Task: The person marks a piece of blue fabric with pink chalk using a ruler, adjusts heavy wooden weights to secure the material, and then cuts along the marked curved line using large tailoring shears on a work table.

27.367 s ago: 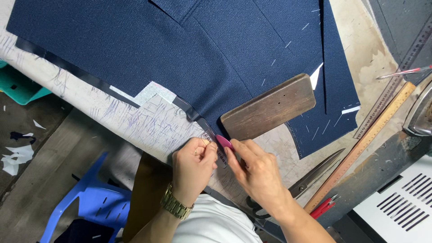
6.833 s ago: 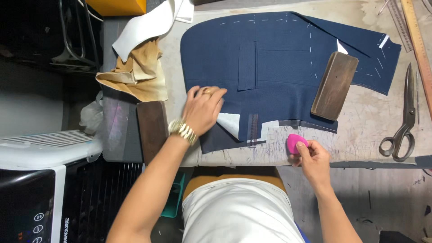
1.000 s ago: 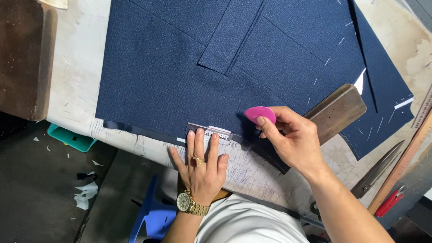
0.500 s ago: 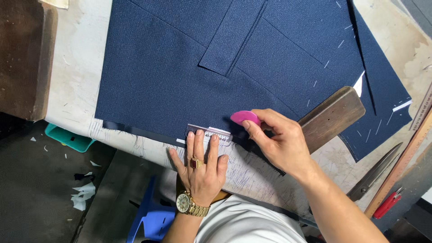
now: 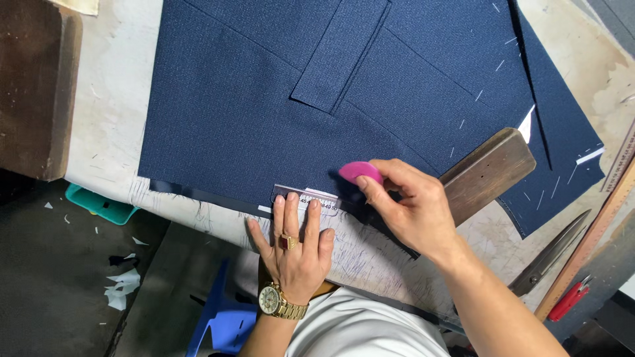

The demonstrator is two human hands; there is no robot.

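L hand point(image 5: 296, 250) flat, fingers spread, pressing small clear ruler point(image 5: 305, 198) onto near edge of navy cloth point(image 5: 278, 112) on work table point(image 5: 109, 112). R hand point(image 5: 410, 208) pinched on pink chalk wedge point(image 5: 360, 172), tip on cloth just beside ruler's R end. Wooden block point(image 5: 493, 168) on cloth, behind R hand. Scissors point(image 5: 552, 251) and long wooden ruler point(image 5: 595, 231) well off to R.

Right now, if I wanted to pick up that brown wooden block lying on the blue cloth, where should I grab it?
Probably grip the wooden block across its two long sides near the upper-right end, coming from above. It lies flat and tilted on the navy fabric, and that end is free, while the right hand holding pink chalk covers the lower-left end.
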